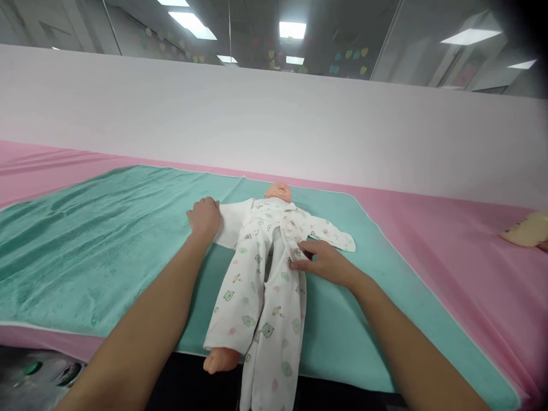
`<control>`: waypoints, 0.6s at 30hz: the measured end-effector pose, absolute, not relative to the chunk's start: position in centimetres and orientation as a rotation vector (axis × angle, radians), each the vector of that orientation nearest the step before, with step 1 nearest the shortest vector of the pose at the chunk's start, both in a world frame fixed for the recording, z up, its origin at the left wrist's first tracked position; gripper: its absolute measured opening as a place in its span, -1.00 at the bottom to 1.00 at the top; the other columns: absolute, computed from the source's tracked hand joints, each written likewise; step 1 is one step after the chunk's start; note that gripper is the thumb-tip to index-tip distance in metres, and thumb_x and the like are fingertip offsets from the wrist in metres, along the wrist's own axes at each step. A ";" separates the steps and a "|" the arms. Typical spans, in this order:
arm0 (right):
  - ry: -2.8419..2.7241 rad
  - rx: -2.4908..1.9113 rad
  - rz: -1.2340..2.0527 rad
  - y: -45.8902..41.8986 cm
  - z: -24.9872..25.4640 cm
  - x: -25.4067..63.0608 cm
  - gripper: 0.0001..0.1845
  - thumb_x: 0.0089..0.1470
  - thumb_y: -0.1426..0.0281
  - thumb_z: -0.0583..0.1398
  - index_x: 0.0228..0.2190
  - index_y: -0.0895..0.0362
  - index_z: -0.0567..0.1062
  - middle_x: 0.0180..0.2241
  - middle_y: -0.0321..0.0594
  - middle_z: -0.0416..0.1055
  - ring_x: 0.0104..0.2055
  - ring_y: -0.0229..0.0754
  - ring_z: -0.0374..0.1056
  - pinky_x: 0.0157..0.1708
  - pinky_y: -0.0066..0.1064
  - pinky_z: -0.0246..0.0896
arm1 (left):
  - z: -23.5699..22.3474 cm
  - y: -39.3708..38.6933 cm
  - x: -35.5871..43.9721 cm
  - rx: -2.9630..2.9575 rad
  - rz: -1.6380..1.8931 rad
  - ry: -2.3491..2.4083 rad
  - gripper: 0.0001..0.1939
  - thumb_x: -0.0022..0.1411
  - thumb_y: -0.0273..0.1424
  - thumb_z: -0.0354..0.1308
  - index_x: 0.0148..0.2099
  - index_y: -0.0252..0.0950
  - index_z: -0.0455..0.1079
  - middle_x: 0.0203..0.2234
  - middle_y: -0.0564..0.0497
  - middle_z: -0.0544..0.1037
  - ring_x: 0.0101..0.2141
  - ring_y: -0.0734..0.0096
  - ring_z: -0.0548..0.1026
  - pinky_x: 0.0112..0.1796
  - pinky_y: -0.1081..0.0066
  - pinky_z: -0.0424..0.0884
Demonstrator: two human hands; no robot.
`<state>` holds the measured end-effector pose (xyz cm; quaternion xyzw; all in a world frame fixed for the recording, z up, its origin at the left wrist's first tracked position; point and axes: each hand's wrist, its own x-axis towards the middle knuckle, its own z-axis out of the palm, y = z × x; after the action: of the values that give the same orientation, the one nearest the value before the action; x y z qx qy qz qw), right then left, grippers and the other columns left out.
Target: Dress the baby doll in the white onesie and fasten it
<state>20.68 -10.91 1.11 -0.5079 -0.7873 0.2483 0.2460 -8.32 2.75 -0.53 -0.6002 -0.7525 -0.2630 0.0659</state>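
The baby doll (278, 192) is lying on its back before me, on the middle part of a green towel (107, 245), its head pointing to the wall (257, 123) and its legs pointing to me; it is wearing a white suit (246, 260) printed with small green animals, leaves and pink spots; the front is gaping between the legs, and one bare foot (221, 361) is showing below its cuff, while the other trouser leg (274, 342) is hanging past the worktop's edge and hiding what is inside.

My left hand (204, 218) is resting with bent fingers at the plain white sleeve (234, 220); whether it is gripping the cloth, I cannot tell; my right hand (326, 261) is touching the front flap (291, 228), thumb and forefinger standing apart.

The suit is looking thin and soft, the foot smooth; the towel is forming shallow wrinkles, and a pink cover (462, 245) is spreading around it; my forearms are hiding parts of the towel; a yellowish object (524, 230) is lying far right, some clear containers (68, 374) are standing low at left, and heart-shaped stickers (363, 52) are dotting the glass (252, 28) above the wall.
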 end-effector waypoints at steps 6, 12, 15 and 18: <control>-1.712 -1.228 0.774 -11.2 1.6 20.3 -0.59 -0.01 0.06 0.12 -0.62 0.09 0.19 -0.62 -0.39 0.01 -0.57 -0.34 -0.04 -0.60 -0.47 -0.08 | 2.0 1.2 -6.3 -2.016 -1.489 -2.261 -0.66 0.28 -0.20 -0.23 -0.28 -0.30 0.26 -0.42 -0.08 0.44 -0.38 0.27 0.40 -0.37 0.32 0.30; -1.838 -1.166 1.211 -11.4 0.9 18.7 -0.63 -0.02 0.07 0.13 -0.59 0.11 0.36 -0.63 -0.32 0.28 -0.58 -0.28 0.24 -0.58 -0.42 0.17 | 4.3 -2.0 -4.8 -3.193 -2.184 -1.741 -0.64 0.10 -0.17 0.11 -0.12 -0.30 0.36 -0.42 -0.02 0.44 -0.44 0.45 0.39 -0.45 0.47 0.33; -1.697 -1.172 0.973 -11.1 0.4 18.4 -0.64 0.02 0.09 0.10 -0.57 0.10 0.36 -0.60 -0.31 0.32 -0.58 -0.28 0.25 -0.55 -0.40 0.19 | 4.5 -3.1 -4.3 -3.695 -1.748 -1.524 -0.58 0.02 -0.27 0.20 -0.05 -0.29 0.40 -0.49 0.02 0.40 -0.50 0.52 0.33 -0.51 0.51 0.31; -1.583 -1.213 0.624 -10.1 0.3 17.9 -0.70 0.06 0.13 0.07 -0.49 0.09 0.37 -0.53 -0.29 0.35 -0.50 -0.26 0.26 -0.45 -0.39 0.20 | 4.5 -3.5 -4.0 -3.934 -1.228 -1.452 -0.63 0.01 -0.33 0.19 -0.07 -0.25 0.45 -0.60 0.10 0.28 -0.60 0.60 0.21 -0.58 0.53 0.24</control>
<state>17.94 -10.11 0.30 -0.5019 -0.6550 0.2582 0.5024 -4.01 -3.53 4.51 -0.7358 -0.2716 -0.2297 -0.5762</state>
